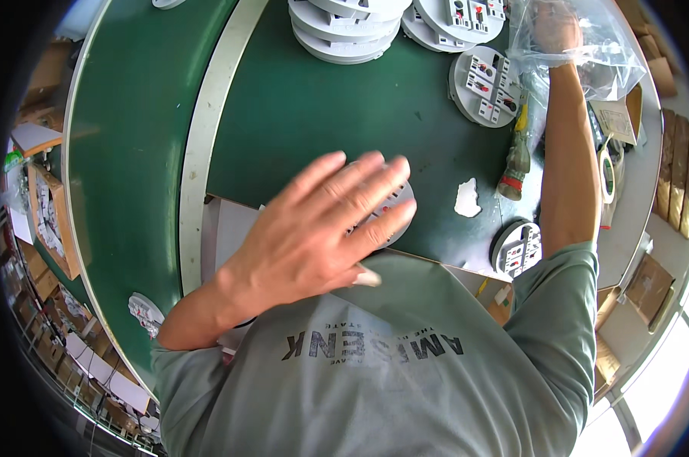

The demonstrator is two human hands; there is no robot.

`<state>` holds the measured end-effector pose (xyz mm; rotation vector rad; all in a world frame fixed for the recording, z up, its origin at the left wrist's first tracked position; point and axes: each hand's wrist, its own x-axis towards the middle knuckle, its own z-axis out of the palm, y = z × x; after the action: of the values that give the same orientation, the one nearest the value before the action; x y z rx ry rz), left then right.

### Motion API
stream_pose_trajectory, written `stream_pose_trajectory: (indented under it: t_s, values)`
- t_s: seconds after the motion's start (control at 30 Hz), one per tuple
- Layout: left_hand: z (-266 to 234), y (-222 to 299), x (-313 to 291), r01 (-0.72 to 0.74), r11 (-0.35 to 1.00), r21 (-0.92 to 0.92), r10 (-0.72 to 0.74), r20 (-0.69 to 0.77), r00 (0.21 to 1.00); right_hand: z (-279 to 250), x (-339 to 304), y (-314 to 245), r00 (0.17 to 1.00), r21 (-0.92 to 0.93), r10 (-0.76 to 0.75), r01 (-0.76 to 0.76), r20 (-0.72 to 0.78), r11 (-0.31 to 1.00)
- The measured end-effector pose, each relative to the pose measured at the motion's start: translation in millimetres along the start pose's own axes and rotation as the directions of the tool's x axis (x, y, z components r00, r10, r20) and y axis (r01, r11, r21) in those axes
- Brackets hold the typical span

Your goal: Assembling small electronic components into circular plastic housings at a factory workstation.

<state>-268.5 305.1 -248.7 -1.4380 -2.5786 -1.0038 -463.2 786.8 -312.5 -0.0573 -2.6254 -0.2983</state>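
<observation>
My left hand (306, 228) is open, its fingers spread, over a light grey round plate-like part (400, 221) at the table's near edge. The hand hides most of that part, and I cannot tell whether they touch. Stretched far to the right, my right hand (558, 29) is inside or behind a clear plastic bag (618, 68). Its fingers are veiled by the film, and whatever they hold is hidden. Just left of the bag lies a round grey part (485, 87) with white terminal blocks and small red and black pieces.
Stacked round grey parts (344, 34) stand at the back, beside more parts with blocks (466, 19). A screwdriver-like tool (516, 156), a torn white scrap (468, 198) and another round part (518, 247) lie at right. A metal rail (207, 114) borders a green strip (131, 152) at left.
</observation>
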Motion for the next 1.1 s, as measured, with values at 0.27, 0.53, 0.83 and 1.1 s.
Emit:
stream_pose_trajectory:
  t_s: [0.27, 0.53, 0.83, 1.1]
  values:
    - [24.1, -30.7, -18.9, -0.269, 0.95, 0.157, 0.248, 0.141, 0.959, 34.3, 10.6, 43.1, 0.978, -0.016, 0.2, -0.199, 0.061, 0.98]
    - [2.8, -41.1, -12.3, 0.322, 0.573, -0.754, -0.595, -0.112, 0.796, 36.7, 27.6, 77.4, 0.968, -0.055, -0.091, 0.106, 0.235, 0.993]
    - [1.3, -59.4, 0.3, 0.506, 0.223, -0.833, -0.564, 0.313, 0.764, -2.6, 6.7, 6.8, 0.92, 0.359, 0.374, -0.31, -0.121, 0.88]
    - [-4.4, -60.0, 0.3, 0.556, 0.198, -0.808, -0.574, 0.364, 0.734, 19.5, 1.5, 34.9, 0.965, 0.018, 0.07, -0.068, -0.253, 0.998]
